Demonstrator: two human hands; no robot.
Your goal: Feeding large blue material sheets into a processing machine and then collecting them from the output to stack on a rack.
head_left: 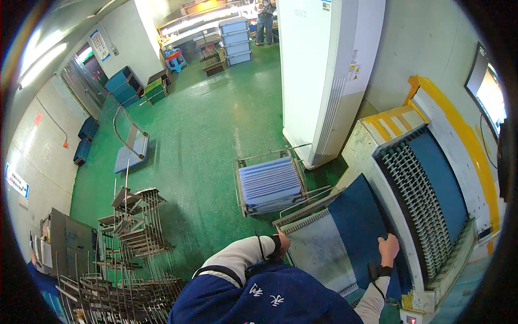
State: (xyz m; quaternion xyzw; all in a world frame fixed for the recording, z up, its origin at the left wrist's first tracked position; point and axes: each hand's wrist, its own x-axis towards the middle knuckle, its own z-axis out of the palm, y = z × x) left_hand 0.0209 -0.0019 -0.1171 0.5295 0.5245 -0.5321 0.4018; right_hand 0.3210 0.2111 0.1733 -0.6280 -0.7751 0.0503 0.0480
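Note:
My right hand is closed on the right edge of a thin dark blue sheet. That sheet stands over a metal rack with a slotted rail, beside a roller conveyor machine. Pale translucent sheeting shows in the rack to the left of the blue sheet. My left hand is at the rack's left edge, by the end of the slotted rail; its fingers are mostly hidden. Another dark blue sheet lies flat on the machine, past its rows of rollers.
A wire rack of light blue sheets stands on the green floor ahead. Empty metal racks crowd the left, near a platform trolley. A tall white cabinet stands beyond the machine. Another person is at the far bench.

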